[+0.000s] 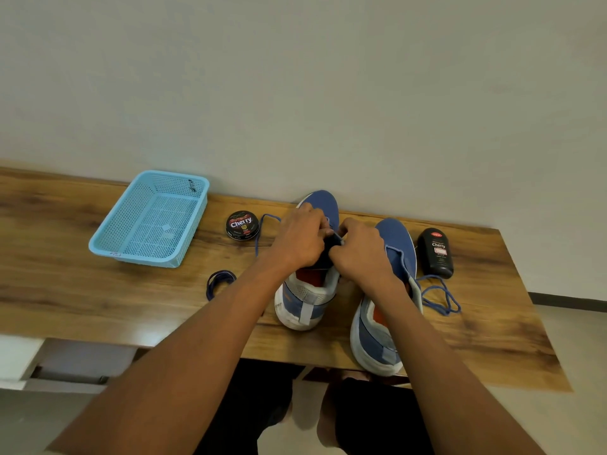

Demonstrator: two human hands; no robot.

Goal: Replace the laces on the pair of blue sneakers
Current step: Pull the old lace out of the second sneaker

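Wooden table (98, 290) against plain wall (295, 77) (pale floor (574, 339))

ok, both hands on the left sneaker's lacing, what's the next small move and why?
Probably keep drawing the blue lace out of the left sneaker. Both the left hand and right hand pinch at its eyelets, and slack already trails toward the Cherry polish tin. The coiled dark lace waits untouched, and the right sneaker looks still threaded.
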